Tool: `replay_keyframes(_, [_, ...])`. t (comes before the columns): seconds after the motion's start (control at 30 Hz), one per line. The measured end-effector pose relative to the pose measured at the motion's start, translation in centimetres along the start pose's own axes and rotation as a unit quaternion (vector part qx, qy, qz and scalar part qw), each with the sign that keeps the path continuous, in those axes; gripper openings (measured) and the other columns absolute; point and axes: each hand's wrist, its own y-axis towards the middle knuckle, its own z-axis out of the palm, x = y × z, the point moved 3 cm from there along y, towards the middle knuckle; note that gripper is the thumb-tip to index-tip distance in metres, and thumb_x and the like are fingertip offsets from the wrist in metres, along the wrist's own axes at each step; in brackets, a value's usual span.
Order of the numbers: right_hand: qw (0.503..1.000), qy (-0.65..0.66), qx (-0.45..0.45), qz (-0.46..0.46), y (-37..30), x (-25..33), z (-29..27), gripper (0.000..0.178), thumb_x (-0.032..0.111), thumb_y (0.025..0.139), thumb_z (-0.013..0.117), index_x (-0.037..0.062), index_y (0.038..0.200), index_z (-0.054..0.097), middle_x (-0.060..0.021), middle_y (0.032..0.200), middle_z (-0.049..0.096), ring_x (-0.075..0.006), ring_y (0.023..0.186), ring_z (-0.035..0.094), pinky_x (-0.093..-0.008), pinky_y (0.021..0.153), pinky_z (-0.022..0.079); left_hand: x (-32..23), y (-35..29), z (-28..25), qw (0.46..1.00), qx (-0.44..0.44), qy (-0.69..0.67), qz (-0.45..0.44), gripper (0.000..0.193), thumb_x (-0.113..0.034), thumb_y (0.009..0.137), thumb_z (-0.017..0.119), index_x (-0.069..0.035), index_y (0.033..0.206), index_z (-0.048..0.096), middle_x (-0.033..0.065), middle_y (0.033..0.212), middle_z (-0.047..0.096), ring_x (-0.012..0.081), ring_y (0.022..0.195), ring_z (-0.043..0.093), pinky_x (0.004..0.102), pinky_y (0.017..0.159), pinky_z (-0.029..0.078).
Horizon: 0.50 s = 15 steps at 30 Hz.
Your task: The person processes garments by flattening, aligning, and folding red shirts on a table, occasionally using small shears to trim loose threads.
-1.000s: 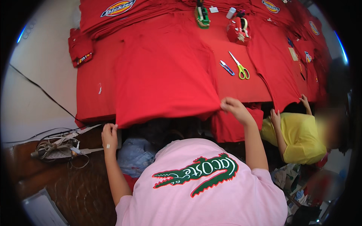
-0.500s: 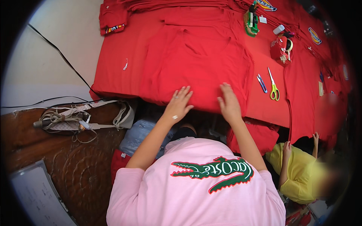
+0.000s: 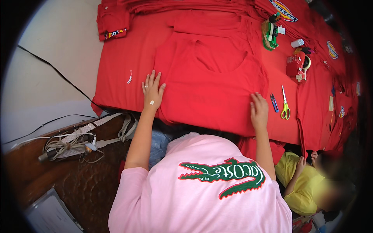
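A red shirt (image 3: 210, 95) lies spread over other red cloth on the table, its scooped neckline toward the far side. My left hand (image 3: 154, 90) rests on its left edge with the fingers stretched out, a ring on one finger and a small white sticker on the back. Against the shirt's lower right side lies my right hand (image 3: 259, 110), fingers extended and palm down. Neither hand grips anything. To the right of my right hand are blue thread snips (image 3: 274, 103) and yellow-handled scissors (image 3: 285, 103).
A green tape dispenser (image 3: 269, 35), a white bottle (image 3: 297, 43) and a red box (image 3: 296, 66) with tape stand farther right. A folded red shirt (image 3: 112, 21) lies far left. Corded cables (image 3: 66, 145) sit at the near left. A person in yellow (image 3: 303, 184) handles red cloth at right.
My hands have moved apart: the left up and leftward to the shirt's side, the right outward to its right side. The shirt's front now lies smoother and wider, its neckline more open.
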Motion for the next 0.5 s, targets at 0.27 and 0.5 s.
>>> replay_keyframes(0.27, [0.898, 0.317, -0.169, 0.255, 3.8, -7.4, 0.0, 0.019, 0.004, 0.101, 0.069, -0.0026, 0.118, 0.073, -0.0072, 0.110, 0.074, -0.0140, 0.099, 0.070, -0.0270, 0.090, 0.055, 0.3, 6.1, 0.5, 0.954, -0.020, -0.282, -0.097, 0.031, -0.011, 0.103, 0.066, -0.006, 0.133, 0.072, 0.0110, 0.126, 0.072, 0.0232, 0.114, 0.068, 0.0372, 0.105, 0.051])
replay_keyframes(0.5, [0.850, 0.361, -0.086, 0.375, 15.2, -4.4, 2.7, 0.034, 0.026, 0.095, 0.079, 0.0019, 0.120, 0.074, -0.0030, 0.103, 0.078, -0.0110, 0.084, 0.071, -0.0242, 0.068, 0.050, -4.6, 17.3, 3.0, 0.860, 0.099, -0.458, -0.200, 0.061, -0.021, 0.097, 0.079, 0.008, 0.146, 0.056, 0.0144, 0.128, 0.071, 0.0179, 0.117, 0.067, 0.0313, 0.103, 0.054])
